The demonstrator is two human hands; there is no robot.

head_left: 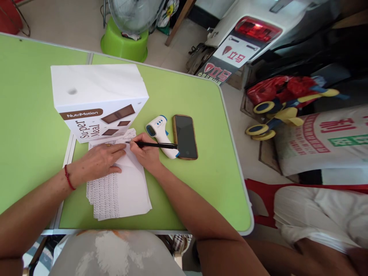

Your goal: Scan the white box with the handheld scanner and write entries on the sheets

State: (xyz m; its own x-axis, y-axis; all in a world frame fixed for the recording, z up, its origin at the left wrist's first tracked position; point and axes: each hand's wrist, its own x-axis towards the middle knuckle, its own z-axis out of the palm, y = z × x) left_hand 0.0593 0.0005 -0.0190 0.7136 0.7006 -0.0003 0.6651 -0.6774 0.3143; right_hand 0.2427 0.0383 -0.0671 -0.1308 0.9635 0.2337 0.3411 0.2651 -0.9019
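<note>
Between the fingers of my right hand [146,153] is a black pen [156,145], its tip down near the top of a stack of paper sheets [130,191]. Dense handwriting covers the left part of the sheets. My left hand [105,159] lies flat on the paper with its fingers stretched toward the pen tip. Just beyond both hands stands a white NutriMotion box [100,90]. A white and blue infrared thermometer [161,134] lies right of my right hand, partly behind the pen. Beside it rests a dark-screened phone [185,136] in a brown case.
The green folding table [207,184] has a metal seam left of the papers. A fan [135,15] stands on a green stool [123,42] beyond it. At right are a vehicle's tail light [257,28], a large printed sack [324,142] and a seated person in white [322,218].
</note>
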